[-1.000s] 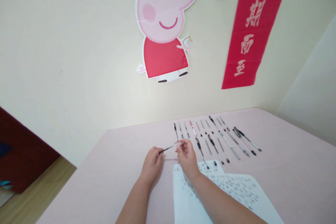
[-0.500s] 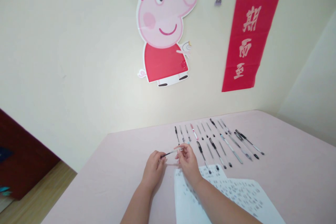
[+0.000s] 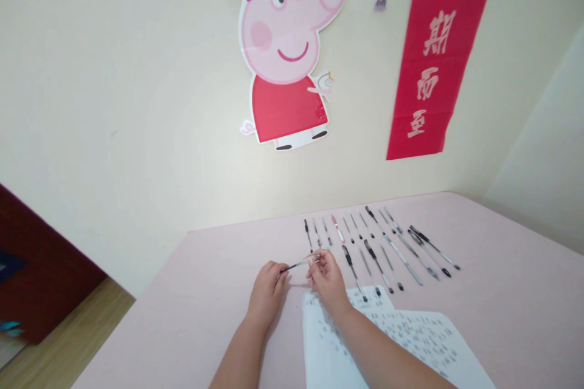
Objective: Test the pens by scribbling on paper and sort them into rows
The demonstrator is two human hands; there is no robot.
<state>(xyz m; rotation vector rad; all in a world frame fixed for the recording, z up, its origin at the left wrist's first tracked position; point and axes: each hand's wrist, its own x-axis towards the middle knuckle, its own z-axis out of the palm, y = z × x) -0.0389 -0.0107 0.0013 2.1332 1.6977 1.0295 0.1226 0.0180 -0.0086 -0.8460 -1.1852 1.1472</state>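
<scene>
A slim pen (image 3: 297,264), dark toward one end and clear toward the other, is held level between my two hands above the table. The fingers of my left hand (image 3: 266,293) pinch its dark end. At the pale end, my right hand (image 3: 329,282) is closed on it with thumb and fingers, which partly hide that tip. Just beyond my right hand lie several pens in rows, among them a black-capped pen (image 3: 349,258) and a red-and-white pen (image 3: 338,230). Sheets of handwritten paper (image 3: 401,334) lie beneath my right forearm.
The pink-covered table (image 3: 182,310) meets a pale wall at its back edge. On that wall are a cartoon pig cutout (image 3: 287,55) and a red banner (image 3: 438,73). More pens (image 3: 429,249) lie to the right. A dark red panel (image 3: 41,279) stands at the far left.
The view has shifted very slightly. Both hands keep the same hold on the pen, and the laid-out pens and paper stay in place.
</scene>
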